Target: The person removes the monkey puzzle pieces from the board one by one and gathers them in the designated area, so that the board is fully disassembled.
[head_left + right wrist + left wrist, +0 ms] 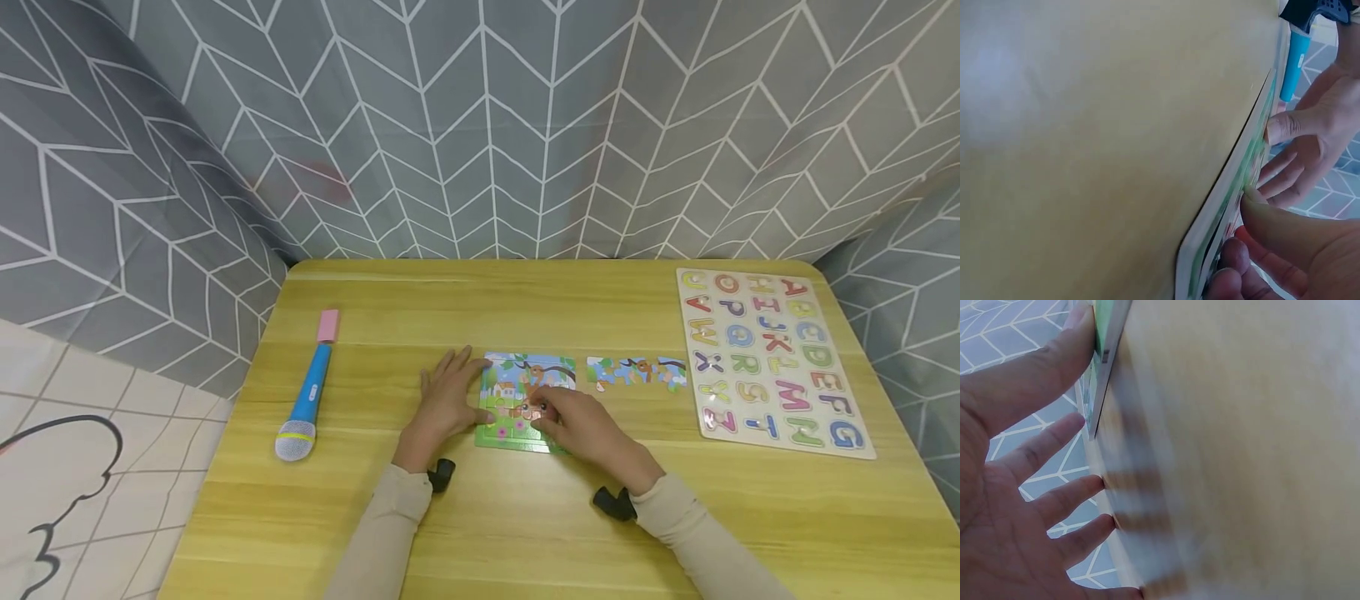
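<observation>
A small jigsaw puzzle board with a green rim and a cartoon animal picture lies flat on the table. My left hand has its fingers spread on the tabletop, and its thumb rests on the board's left edge. Over the board's right half, my right hand pinches a puzzle piece between curled fingers and thumb, low against the picture. Most of that piece is hidden by the fingers. Right of the board lie several loose jigsaw pieces in a row, showing a branch and sky.
At the table's right stands out a wooden alphabet board with colourful letters lying flat. A blue toy microphone lies at the left, with a pink block at its end. Patterned grey curtains border the table's back.
</observation>
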`<action>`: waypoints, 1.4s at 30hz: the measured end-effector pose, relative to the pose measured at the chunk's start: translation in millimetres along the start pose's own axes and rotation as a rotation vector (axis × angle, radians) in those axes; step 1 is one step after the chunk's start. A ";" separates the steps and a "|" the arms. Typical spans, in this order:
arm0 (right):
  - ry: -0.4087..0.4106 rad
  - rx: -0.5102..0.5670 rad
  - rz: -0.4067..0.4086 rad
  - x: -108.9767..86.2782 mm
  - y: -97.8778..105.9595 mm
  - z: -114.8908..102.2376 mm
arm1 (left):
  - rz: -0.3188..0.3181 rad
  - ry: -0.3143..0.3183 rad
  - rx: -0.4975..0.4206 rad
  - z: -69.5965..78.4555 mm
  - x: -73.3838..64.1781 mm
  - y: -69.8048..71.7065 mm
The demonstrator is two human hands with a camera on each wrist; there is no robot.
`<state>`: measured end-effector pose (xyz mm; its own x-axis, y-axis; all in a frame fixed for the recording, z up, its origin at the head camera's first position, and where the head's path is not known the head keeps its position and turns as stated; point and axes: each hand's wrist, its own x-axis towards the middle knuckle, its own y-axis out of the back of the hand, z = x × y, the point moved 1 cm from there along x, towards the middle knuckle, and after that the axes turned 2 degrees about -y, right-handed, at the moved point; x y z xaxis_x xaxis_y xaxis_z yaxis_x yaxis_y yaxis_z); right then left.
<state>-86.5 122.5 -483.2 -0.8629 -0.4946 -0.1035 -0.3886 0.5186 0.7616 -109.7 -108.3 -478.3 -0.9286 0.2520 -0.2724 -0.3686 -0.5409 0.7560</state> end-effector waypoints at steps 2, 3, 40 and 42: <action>0.028 -0.023 0.016 -0.4 -1.3 -0.1 | 0.004 -0.003 -0.001 1.3 -0.4 0.0; 0.039 -0.032 0.025 -0.7 -1.7 -0.1 | 0.005 -0.004 -0.003 1.8 -0.8 0.0; -0.099 -0.005 0.013 2.0 -9.9 -4.3 | -0.022 -0.003 -0.009 7.9 0.5 -2.0; -0.107 -0.003 0.008 2.4 -9.6 -4.7 | -0.018 -0.002 -0.011 7.6 0.9 -2.1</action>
<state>-83.3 113.0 -487.8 -0.8956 -0.4129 -0.1654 -0.3810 0.5201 0.7644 -109.5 -100.8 -475.6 -0.9217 0.2636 -0.2846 -0.3858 -0.5450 0.7444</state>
